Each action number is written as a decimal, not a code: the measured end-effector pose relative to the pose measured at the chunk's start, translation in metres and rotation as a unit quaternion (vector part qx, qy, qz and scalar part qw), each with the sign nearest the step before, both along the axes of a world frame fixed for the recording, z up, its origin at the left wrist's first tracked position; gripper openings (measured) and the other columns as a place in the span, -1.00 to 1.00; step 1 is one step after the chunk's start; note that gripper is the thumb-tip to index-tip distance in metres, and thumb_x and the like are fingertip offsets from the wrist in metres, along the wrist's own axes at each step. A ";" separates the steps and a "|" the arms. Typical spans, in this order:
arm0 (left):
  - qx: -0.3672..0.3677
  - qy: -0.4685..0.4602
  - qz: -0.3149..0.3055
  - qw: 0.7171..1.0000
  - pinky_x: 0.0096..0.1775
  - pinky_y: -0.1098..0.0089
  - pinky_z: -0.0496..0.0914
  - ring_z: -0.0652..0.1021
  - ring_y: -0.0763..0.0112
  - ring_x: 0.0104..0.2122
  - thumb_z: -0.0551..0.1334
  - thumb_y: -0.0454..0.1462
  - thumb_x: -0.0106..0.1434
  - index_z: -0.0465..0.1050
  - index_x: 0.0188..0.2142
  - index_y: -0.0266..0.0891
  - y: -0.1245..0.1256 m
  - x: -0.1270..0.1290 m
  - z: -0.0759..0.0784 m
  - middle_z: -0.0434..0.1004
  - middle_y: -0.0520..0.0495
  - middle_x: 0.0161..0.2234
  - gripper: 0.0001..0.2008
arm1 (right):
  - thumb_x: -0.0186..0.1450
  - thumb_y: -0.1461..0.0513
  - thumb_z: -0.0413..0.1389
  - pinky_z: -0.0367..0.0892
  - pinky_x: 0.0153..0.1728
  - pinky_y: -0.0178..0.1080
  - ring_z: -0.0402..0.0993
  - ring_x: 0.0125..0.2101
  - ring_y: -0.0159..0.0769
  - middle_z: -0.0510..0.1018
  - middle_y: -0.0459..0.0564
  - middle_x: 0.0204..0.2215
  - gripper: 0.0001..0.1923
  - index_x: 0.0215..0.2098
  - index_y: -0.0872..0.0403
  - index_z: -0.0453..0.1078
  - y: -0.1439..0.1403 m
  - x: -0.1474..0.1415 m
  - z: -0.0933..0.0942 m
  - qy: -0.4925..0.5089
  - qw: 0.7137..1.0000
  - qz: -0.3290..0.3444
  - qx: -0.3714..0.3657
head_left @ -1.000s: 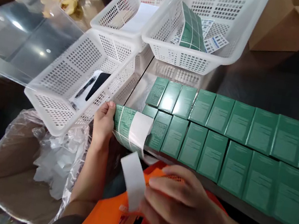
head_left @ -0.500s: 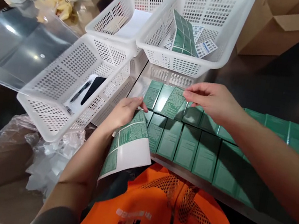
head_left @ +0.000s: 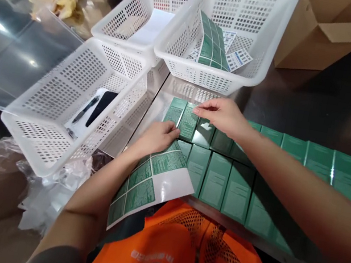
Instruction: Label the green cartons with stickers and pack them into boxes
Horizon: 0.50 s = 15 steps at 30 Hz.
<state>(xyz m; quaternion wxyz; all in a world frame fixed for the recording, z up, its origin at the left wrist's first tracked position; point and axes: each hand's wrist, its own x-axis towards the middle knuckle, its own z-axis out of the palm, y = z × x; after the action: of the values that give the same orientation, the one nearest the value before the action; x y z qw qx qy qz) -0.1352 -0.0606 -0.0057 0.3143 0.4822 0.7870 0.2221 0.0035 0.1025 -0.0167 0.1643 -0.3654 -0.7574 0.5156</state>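
Two hands (head_left: 157, 136) (head_left: 222, 117), glossy green rect. boxes (head_left: 216, 179), label sheet (head_left: 150, 179)

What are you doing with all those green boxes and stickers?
A person in an orange vest is putting green labels on small green boxes lined up in two rows on a dark table. The right hand presses a label onto a box in the back row. The left hand rests on a sticker sheet that hangs over the table's edge. White baskets sit behind, one holding more sheets, another a pen and a phone.
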 end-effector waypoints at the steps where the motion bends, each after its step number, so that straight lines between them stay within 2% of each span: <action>1: -0.002 0.003 0.001 1.000 -0.34 0.34 0.20 0.43 0.31 -0.43 0.15 -0.18 0.31 0.39 -0.50 -0.17 0.001 0.001 0.000 0.42 0.02 -0.54 -0.74 | 0.19 0.15 0.35 0.31 -0.40 -0.27 0.49 -0.42 -0.30 0.65 -0.03 -0.44 -0.83 -0.34 0.10 0.65 0.000 0.000 -0.002 -0.010 1.000 -0.002 0.026; 7: -0.009 0.032 0.012 0.999 -0.36 0.33 0.19 0.42 0.30 -0.45 0.17 -0.20 0.29 0.34 -0.56 -0.16 0.004 0.002 -0.005 0.39 0.02 -0.57 -0.72 | 0.19 0.14 0.35 0.26 -0.38 -0.26 0.52 -0.41 -0.27 0.65 -0.08 -0.45 -0.86 -0.33 0.03 0.66 -0.001 -0.003 -0.011 -0.077 0.990 -0.012 0.118; 15: -0.049 0.045 -0.010 0.998 -0.36 0.31 0.18 0.41 0.26 -0.44 0.16 -0.26 0.26 0.22 -0.61 -0.14 0.013 0.001 -0.004 0.33 0.01 -0.60 -0.69 | 0.20 0.06 0.32 0.22 -0.40 -0.24 0.53 -0.39 -0.23 0.65 -0.10 -0.45 -0.82 -0.35 -0.02 0.66 0.000 -0.005 -0.015 -0.119 0.981 -0.014 0.150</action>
<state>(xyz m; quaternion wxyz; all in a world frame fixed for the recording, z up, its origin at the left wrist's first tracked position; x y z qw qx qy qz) -0.1341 -0.0473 -0.0101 0.3037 0.4834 0.8056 0.1583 -0.0016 0.1020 -0.0321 0.1330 -0.4062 -0.8350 0.3465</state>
